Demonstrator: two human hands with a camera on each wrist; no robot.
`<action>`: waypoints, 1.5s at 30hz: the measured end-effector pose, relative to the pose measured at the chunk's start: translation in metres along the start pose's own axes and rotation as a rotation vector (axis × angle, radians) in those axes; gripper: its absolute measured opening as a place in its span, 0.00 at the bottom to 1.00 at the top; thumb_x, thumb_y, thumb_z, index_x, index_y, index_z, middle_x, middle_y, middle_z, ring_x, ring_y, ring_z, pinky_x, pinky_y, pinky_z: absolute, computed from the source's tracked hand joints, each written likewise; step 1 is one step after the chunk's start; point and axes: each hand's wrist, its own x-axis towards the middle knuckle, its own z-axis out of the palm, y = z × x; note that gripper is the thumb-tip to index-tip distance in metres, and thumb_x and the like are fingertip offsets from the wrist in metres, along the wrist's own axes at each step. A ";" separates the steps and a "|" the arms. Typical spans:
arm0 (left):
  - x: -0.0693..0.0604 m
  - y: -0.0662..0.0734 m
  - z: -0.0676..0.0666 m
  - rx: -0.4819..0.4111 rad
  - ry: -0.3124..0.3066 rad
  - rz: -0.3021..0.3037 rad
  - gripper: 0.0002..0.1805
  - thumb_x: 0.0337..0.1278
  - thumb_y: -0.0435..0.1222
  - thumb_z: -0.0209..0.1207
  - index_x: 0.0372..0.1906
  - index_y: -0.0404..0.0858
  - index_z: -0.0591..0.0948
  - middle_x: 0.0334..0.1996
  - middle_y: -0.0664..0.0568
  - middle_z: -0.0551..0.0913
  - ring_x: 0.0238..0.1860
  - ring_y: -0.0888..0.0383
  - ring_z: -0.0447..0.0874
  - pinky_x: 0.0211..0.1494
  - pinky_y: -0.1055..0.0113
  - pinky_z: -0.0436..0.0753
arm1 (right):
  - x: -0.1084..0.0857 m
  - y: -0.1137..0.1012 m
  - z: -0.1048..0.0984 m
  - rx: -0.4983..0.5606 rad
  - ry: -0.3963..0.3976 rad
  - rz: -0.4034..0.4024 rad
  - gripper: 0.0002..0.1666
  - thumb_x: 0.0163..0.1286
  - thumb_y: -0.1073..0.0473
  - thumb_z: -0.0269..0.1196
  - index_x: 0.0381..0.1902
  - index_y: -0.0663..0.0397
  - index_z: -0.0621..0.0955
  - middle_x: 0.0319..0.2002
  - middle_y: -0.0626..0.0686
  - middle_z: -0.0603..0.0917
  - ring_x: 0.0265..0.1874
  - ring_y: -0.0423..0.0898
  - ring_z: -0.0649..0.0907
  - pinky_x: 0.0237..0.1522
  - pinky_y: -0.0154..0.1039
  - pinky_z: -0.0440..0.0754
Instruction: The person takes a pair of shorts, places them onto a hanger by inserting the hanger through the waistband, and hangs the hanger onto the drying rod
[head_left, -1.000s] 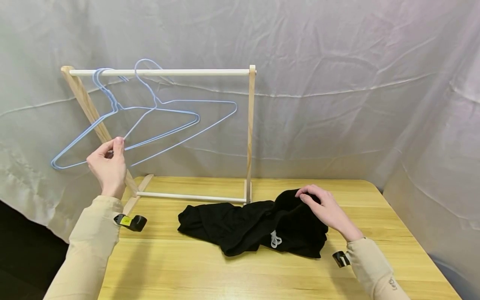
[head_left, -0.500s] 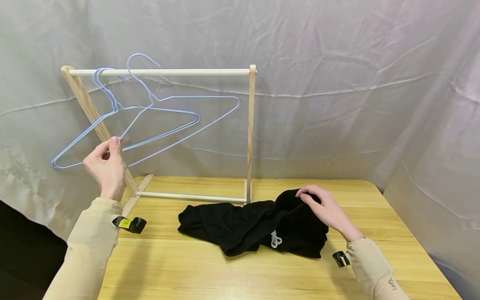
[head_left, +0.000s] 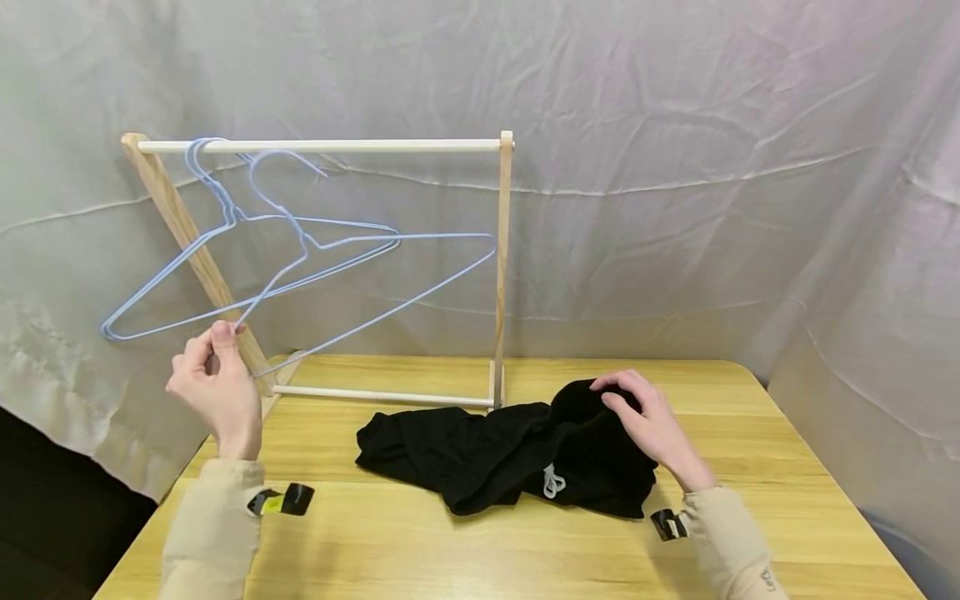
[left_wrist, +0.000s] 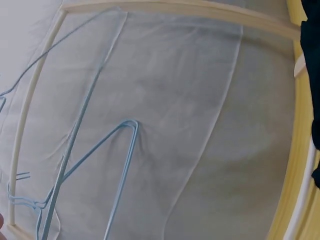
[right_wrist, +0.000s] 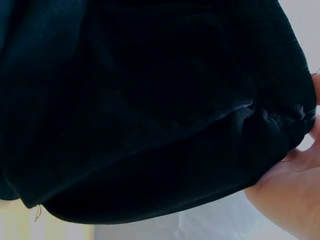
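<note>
My left hand (head_left: pixel 217 392) pinches one end of a light-blue wire hanger (head_left: pixel 420 236) between thumb and fingers. The hanger's hook sits just below the height of the rack's top bar (head_left: pixel 390 146), in front of it. In the left wrist view, the held hanger's wire (left_wrist: pixel 75 132) crosses the picture, and only a fingertip shows. On the table lie crumpled black pants (head_left: pixel 480 454) with a grey drawstring. At their right end my right hand (head_left: pixel 648 417) grips the waistband edge and lifts it a little. Dark cloth (right_wrist: pixel 150 125) fills most of the right wrist view.
A wooden rack stands at the table's back left, its right post (head_left: pixel 503 275) behind the pants. More light-blue hangers (head_left: pixel 168 268) hang at its left end, behind the held one. A grey curtain (head_left: pixel 675 208) encloses the wooden table (head_left: pixel 525 558). Dark space lies left of the table.
My left hand first rose slightly leftward, then came down and nearer, taking the hanger's hook from above the top bar to below it. The right hand and pants have barely moved.
</note>
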 end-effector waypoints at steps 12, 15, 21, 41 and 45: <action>-0.050 -0.012 -0.020 0.054 0.091 0.172 0.21 0.67 0.40 0.62 0.31 0.21 0.83 0.24 0.82 0.74 0.37 0.72 0.60 0.62 0.62 0.47 | -0.004 -0.001 0.005 0.079 0.082 -0.020 0.13 0.72 0.70 0.58 0.48 0.53 0.85 0.45 0.54 0.84 0.47 0.29 0.76 0.50 0.23 0.67; -0.061 -0.016 -0.016 0.040 0.043 0.230 0.17 0.65 0.36 0.64 0.29 0.22 0.84 0.25 0.84 0.75 0.37 0.73 0.60 0.60 0.65 0.49 | -0.004 -0.001 0.006 0.087 0.096 -0.025 0.14 0.72 0.71 0.57 0.48 0.55 0.85 0.45 0.55 0.84 0.47 0.27 0.75 0.51 0.22 0.67; -0.076 -0.021 -0.004 -0.021 -0.086 0.316 0.11 0.61 0.30 0.65 0.27 0.25 0.85 0.27 0.85 0.77 0.36 0.74 0.61 0.59 0.68 0.50 | -0.004 -0.002 0.007 0.102 0.102 -0.020 0.14 0.72 0.71 0.56 0.50 0.59 0.84 0.46 0.57 0.82 0.48 0.25 0.74 0.52 0.21 0.66; -0.095 -0.024 0.022 -0.066 -0.252 0.474 0.23 0.64 0.46 0.64 0.24 0.30 0.86 0.20 0.40 0.80 0.32 0.58 0.64 0.58 0.67 0.51 | -0.009 -0.007 0.013 0.156 0.180 0.006 0.20 0.75 0.71 0.49 0.56 0.59 0.83 0.45 0.52 0.78 0.47 0.29 0.73 0.52 0.22 0.65; -0.100 -0.023 0.025 -0.060 -0.278 0.498 0.23 0.65 0.47 0.63 0.25 0.31 0.87 0.20 0.41 0.81 0.31 0.52 0.65 0.57 0.68 0.51 | -0.010 -0.008 0.014 0.156 0.196 0.002 0.19 0.74 0.71 0.51 0.56 0.59 0.82 0.44 0.52 0.77 0.46 0.31 0.74 0.51 0.23 0.65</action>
